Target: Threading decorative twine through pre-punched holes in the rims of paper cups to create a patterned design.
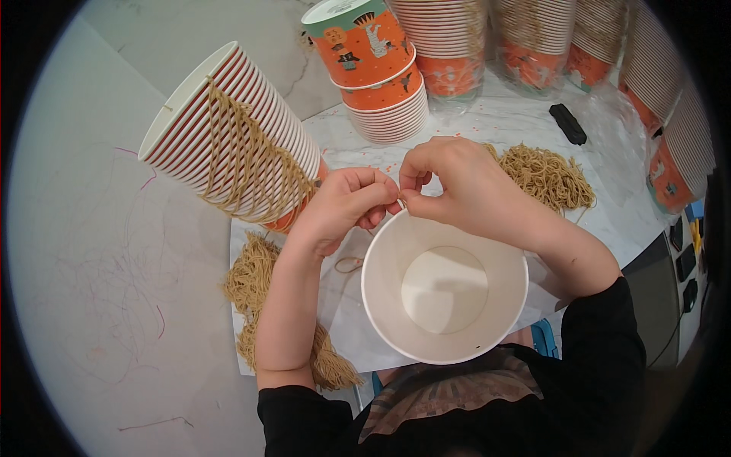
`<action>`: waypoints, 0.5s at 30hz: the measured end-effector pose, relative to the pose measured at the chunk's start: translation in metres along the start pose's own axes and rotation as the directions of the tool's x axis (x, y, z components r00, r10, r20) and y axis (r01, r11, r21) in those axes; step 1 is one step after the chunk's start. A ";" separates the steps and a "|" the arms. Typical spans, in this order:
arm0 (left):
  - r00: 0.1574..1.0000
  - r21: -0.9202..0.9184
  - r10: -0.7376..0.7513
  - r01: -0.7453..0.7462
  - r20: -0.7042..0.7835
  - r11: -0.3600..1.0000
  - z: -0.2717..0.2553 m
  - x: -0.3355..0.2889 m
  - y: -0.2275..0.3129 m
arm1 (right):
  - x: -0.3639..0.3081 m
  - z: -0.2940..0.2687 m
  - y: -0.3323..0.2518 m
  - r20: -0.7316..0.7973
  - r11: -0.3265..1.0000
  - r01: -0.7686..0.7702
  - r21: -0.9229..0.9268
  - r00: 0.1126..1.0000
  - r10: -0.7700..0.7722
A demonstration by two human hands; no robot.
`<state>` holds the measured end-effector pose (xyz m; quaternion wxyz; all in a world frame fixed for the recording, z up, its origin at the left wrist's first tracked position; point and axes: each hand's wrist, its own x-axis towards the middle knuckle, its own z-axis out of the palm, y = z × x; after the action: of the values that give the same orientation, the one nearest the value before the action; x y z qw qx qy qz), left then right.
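A white paper bucket [384, 301] stands before me with its mouth facing up, its inside bare. At its far rim my left hand [346, 204] is closed in a pinch, and my right hand [464, 183] meets it there, thumb and finger pressed together. A bit of tan cord shows between the fingertips, right at the rim; the fingers hide most of it. Below my left hand, a small loop of tan cord [349, 265] lies on the table. Whether it joins the pinched piece I cannot tell.
Bundles of tan cord lie left [251, 278] and right [544, 177]. A tall bucket stack strung with cords [259, 145] leans at left. Orange buckets [384, 91] and wrapped stacks [449, 46] stand behind. A black object [567, 124] rests on the marbled table [609, 221].
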<state>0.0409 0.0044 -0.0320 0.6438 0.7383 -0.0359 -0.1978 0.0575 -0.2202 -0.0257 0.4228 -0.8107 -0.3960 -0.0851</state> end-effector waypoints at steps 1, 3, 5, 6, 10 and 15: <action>1.000 -0.006 -0.012 0.012 0.002 1.000 0.000 0.000 0.001 | 0.000 -0.001 -0.001 0.008 1.000 -0.017 0.004 1.000 0.017; 1.000 -0.013 -0.024 0.024 0.003 1.000 -0.001 0.000 0.002 | 0.000 -0.002 -0.001 0.017 0.999 -0.033 0.007 0.999 0.033; 0.998 -0.059 -0.034 0.036 0.046 0.998 -0.003 0.001 0.001 | 0.001 -0.003 0.000 0.030 0.999 -0.033 0.001 0.999 0.033; 0.998 -0.059 -0.034 0.037 0.043 0.998 -0.004 0.002 0.000 | 0.001 -0.002 0.000 0.031 0.999 -0.032 0.002 0.999 0.032; 0.999 -0.052 -0.025 0.027 0.032 0.998 -0.004 0.003 -0.003 | 0.001 0.000 0.004 0.005 0.999 0.046 0.010 0.999 -0.046; 0.997 -0.039 0.065 -0.066 -0.032 0.997 0.005 0.002 -0.004 | 0.003 -0.001 0.002 0.047 1.000 0.014 0.016 0.999 -0.014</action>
<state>0.0405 -0.0006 -0.0371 0.6651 0.7266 -0.0465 -0.1659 0.0610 -0.2201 -0.0246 0.4193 -0.8063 -0.4121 -0.0660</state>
